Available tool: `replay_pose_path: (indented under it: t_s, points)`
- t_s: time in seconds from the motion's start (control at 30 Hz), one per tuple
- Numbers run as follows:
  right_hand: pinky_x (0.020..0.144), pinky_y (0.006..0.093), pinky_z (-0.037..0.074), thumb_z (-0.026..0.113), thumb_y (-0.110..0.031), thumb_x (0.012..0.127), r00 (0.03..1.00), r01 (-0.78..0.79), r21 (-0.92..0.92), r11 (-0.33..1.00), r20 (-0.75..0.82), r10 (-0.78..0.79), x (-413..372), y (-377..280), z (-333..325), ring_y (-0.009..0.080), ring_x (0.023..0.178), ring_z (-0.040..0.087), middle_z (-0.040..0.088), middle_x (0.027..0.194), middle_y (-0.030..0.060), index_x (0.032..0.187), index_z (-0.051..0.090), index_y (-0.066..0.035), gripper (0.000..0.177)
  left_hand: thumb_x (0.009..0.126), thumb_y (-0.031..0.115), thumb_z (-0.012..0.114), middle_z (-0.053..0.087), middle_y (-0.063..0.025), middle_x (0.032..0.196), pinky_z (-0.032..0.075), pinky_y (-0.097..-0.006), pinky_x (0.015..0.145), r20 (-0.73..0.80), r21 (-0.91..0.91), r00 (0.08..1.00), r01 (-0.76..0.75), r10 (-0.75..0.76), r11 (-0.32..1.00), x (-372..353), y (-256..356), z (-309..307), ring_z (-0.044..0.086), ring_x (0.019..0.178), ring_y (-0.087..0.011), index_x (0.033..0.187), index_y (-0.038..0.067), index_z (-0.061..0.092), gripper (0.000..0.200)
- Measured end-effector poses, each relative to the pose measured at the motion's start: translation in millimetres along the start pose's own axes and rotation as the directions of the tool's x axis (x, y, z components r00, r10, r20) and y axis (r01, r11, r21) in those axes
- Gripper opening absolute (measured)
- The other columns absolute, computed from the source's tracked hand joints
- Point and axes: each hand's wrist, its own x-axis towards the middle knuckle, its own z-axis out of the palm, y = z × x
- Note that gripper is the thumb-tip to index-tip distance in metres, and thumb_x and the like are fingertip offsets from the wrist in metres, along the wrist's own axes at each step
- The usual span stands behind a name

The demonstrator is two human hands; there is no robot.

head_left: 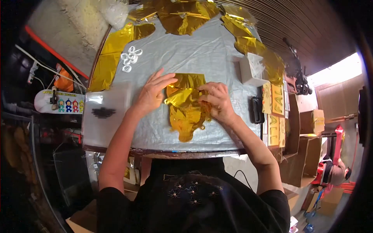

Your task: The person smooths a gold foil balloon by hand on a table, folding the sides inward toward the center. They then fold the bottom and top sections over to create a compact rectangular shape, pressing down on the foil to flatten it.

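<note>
A shiny gold foil piece (184, 112), like a flat foil balloon, lies partly folded on the grey-covered table in front of me. My left hand (150, 94) is beside its upper left edge, fingers stretched out and the fingertips reaching over the foil. My right hand (218, 100) is on the right side, its fingers bent and closed on the foil's edge. The lower end of the foil is rounded and crinkled and points toward me.
More gold foil pieces (107, 64) line the left and far edges. White ribbon rings (131, 58) lie at the upper left, near a clear plastic sheet (105, 128). On the right stand a white box (250, 70), a black tray (256, 110) and yellow-printed packs (273, 130). Another person (333, 173) is at far right.
</note>
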Motion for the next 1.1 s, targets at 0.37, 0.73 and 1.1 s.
replay_pose_path:
  t_s: [0.37,0.73,1.1]
  points:
    - [0.114,0.0504,0.037,0.058,0.001,0.086,0.924,-0.313,-0.354,0.881,0.102,0.369,-55.7,-7.7,-29.6,0.0332,0.141,0.049,0.051,0.158,0.0138,0.151,0.054,-0.010,0.066,0.090,-0.003,0.050,0.044,-0.0141,0.163,0.024,-0.0529,0.128,0.073,0.166,0.997,-0.046,0.035,0.985,4.2,40.7,22.1,0.034,0.155,-0.0379,0.150,0.008,0.054,0.061]
    - [0.120,0.0557,0.033,0.058,-0.011,0.096,0.937,-0.154,-0.494,0.856,0.201,0.284,-39.4,-11.9,-10.2,0.0315,0.144,0.046,0.050,0.159,0.0053,0.148,0.057,-0.015,0.052,0.104,0.025,0.057,0.040,-0.0139,0.165,0.024,-0.0563,0.126,0.160,0.282,0.987,-0.055,0.010,0.958,9.7,43.3,57.2,0.035,0.153,-0.0381,0.157,0.011,0.046,0.056]
    - [0.121,0.0557,0.030,0.062,-0.015,0.094,0.936,-0.109,-0.482,0.870,0.244,0.252,-34.8,-19.8,-7.3,0.0311,0.148,0.042,0.052,0.157,0.0071,0.144,0.059,-0.011,0.050,0.104,0.029,0.054,0.041,-0.0143,0.165,0.024,-0.0564,0.126,0.133,0.275,0.991,-0.028,-0.010,0.961,7.2,40.6,68.5,0.036,0.152,-0.0384,0.157,0.013,0.047,0.055]
